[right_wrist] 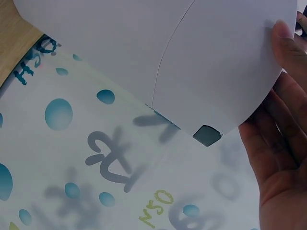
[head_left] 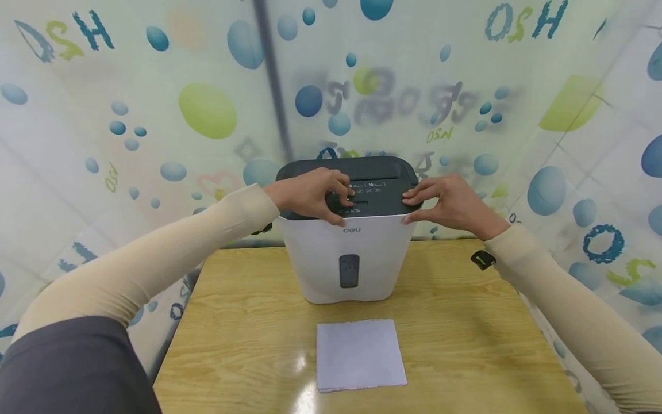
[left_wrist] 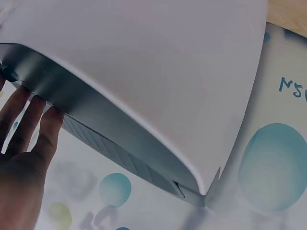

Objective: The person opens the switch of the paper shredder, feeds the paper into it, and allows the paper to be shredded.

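A paper shredder [head_left: 320, 259] with a white body, black top and "deli" on its front stands upright on the table. My left hand [head_left: 315, 195] reaches over the top panel, its fingertips touching the panel beside a small slider switch [head_left: 360, 202]. Its thumb lies at the front edge. In the left wrist view the left hand's fingers [left_wrist: 48, 127] meet the dark top. My right hand [head_left: 447, 204] holds the shredder's right corner, fingers on the black top and thumb against the white body. The right wrist view shows that thumb [right_wrist: 288, 52] on the white shell.
A stack of white paper [head_left: 360, 353] lies on the wooden table [head_left: 233, 333] in front of the shredder. Patterned curtain [head_left: 207, 109] hangs behind and along both sides. The front of the shredder has a dark window [head_left: 349, 271].
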